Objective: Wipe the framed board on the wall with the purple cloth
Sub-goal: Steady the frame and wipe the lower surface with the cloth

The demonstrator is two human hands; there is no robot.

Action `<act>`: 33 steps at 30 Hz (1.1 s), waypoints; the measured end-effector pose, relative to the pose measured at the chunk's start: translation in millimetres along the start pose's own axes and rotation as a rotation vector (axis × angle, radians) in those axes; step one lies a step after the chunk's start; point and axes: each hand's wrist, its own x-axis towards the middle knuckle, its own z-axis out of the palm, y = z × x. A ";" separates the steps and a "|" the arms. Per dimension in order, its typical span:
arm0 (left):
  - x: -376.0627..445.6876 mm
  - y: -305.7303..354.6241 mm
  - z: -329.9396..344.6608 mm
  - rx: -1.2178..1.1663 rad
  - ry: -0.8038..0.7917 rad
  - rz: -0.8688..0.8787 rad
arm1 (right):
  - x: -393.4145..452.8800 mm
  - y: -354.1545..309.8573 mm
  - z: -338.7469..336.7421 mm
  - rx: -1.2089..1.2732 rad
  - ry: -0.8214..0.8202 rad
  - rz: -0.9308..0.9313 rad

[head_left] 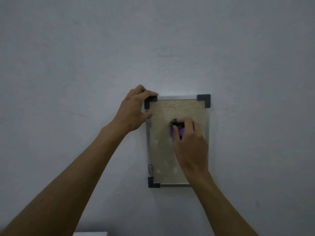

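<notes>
A framed board [163, 150] hangs upright on the wall, with a tan surface, a silver frame and dark plastic corner caps. My left hand [134, 109] grips its top left corner, fingers curled over the top edge. My right hand [189, 142] holds a bunched purple cloth [177, 132] and presses it against the board's upper middle. Most of the cloth is hidden under my fingers. The board's lower right corner is hidden behind my right forearm.
A pale grey wall [153, 48] fills the view around the board. Two small metal brackets [150, 169] sit on the frame's left side. A white edge of some object [90, 233] shows at the bottom of the view.
</notes>
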 end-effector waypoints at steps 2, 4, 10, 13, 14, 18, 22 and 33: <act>1.0 0.6 -0.9 -0.002 -0.004 -0.003 | -11.2 -13.9 10.7 0.023 -0.041 -0.021; 1.5 1.1 -2.1 -0.002 -0.007 -0.005 | -18.6 -22.4 16.9 -0.029 -0.068 -0.172; 1.0 -0.3 0.9 0.015 0.020 0.001 | -11.7 -14.0 12.8 -0.005 0.039 0.112; 2.7 -1.8 0.8 0.041 0.015 0.009 | -16.3 -29.3 20.5 -0.089 -0.028 -0.097; 2.7 -2.3 0.5 0.052 0.016 0.012 | -13.3 -26.9 17.1 -0.094 -0.039 -0.127; 0.2 0.6 2.8 0.064 0.031 0.016 | -9.5 2.1 1.7 -0.048 0.064 0.128; -0.9 3.2 5.2 0.062 0.053 0.012 | -17.9 -26.9 18.9 -0.024 0.043 0.233; -3.8 8.5 5.8 0.079 0.080 0.001 | -13.8 3.9 0.8 -0.057 0.137 0.341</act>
